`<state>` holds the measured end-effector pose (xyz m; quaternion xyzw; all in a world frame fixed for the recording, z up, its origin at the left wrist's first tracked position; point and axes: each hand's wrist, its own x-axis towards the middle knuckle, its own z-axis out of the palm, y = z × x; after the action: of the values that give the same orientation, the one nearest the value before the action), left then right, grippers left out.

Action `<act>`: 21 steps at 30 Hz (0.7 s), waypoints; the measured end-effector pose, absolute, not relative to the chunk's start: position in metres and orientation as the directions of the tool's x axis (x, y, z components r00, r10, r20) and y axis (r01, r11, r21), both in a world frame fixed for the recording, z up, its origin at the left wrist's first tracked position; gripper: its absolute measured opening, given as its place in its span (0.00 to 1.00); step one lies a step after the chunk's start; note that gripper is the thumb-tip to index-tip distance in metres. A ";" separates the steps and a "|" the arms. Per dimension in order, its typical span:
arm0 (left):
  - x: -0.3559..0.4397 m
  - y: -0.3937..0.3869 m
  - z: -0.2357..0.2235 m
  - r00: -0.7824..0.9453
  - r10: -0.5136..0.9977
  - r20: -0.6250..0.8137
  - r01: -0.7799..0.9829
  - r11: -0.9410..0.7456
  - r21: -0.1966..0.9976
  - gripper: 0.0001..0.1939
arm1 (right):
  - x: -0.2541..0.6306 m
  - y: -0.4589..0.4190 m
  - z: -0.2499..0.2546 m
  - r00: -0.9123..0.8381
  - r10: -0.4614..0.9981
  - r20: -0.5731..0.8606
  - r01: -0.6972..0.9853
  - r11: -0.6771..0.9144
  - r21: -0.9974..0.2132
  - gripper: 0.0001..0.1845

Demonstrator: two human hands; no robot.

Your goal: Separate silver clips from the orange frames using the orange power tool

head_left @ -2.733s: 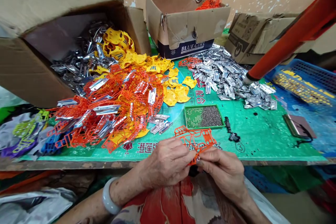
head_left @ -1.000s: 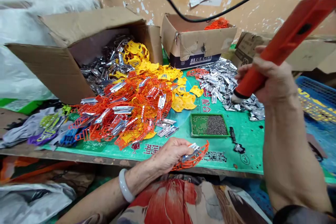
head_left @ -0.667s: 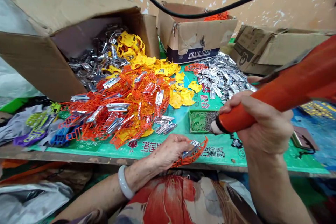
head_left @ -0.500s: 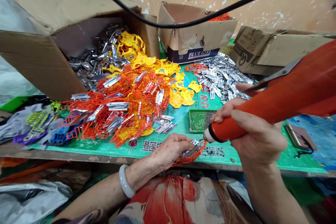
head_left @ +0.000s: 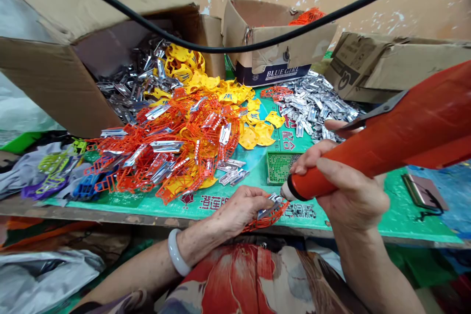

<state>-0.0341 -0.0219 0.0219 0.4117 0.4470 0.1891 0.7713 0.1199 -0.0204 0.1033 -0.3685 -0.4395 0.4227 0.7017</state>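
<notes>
My left hand (head_left: 245, 208) is closed on an orange plastic lattice piece (head_left: 268, 220) with a shiny metal clip (head_left: 270, 204) on it, at the table's front edge. Wrapped round a red electric screwdriver (head_left: 368, 152), my right hand (head_left: 349, 186) holds it slanting down to the left. The screwdriver's pale nose meets the metal clip; its bit and any screw there are too small to make out. Just behind the nose, a green tray (head_left: 278, 169) contains small screws, partly hidden by my right fingers.
Orange pieces with clips (head_left: 176, 142) and yellow plastic parts (head_left: 257, 132) lie heaped left of centre. Metal clips (head_left: 312, 103) are piled behind the tray. Cardboard boxes (head_left: 279, 49) line the back. A black cable (head_left: 221, 50) hangs across the view. A notebook (head_left: 423, 191) lies right.
The screwdriver and my right hand have moved slightly left and down, bringing the nose onto the metal clip. The black cable has swung lower on the left. My left hand keeps its grip.
</notes>
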 end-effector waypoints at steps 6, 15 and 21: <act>-0.034 -0.024 0.015 0.543 0.649 -0.533 0.048 0.610 0.791 0.11 | 0.119 -0.020 0.102 0.218 0.922 0.319 -0.246 0.368 -0.897 0.19; -0.030 -0.027 0.022 0.486 0.669 -0.562 -0.010 0.647 0.762 0.09 | 0.120 -0.024 0.091 0.177 0.914 0.364 -0.068 0.380 -0.922 0.16; -0.025 -0.030 0.015 0.472 0.708 -0.525 -0.108 0.637 0.763 0.08 | 0.122 -0.025 0.082 0.146 0.917 0.370 -0.003 0.374 -0.927 0.08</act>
<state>-0.0249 -0.0304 0.0150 0.3381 0.4436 0.2589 0.7885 0.1222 -0.0254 0.0824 -0.4227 -0.5411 0.3663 0.6280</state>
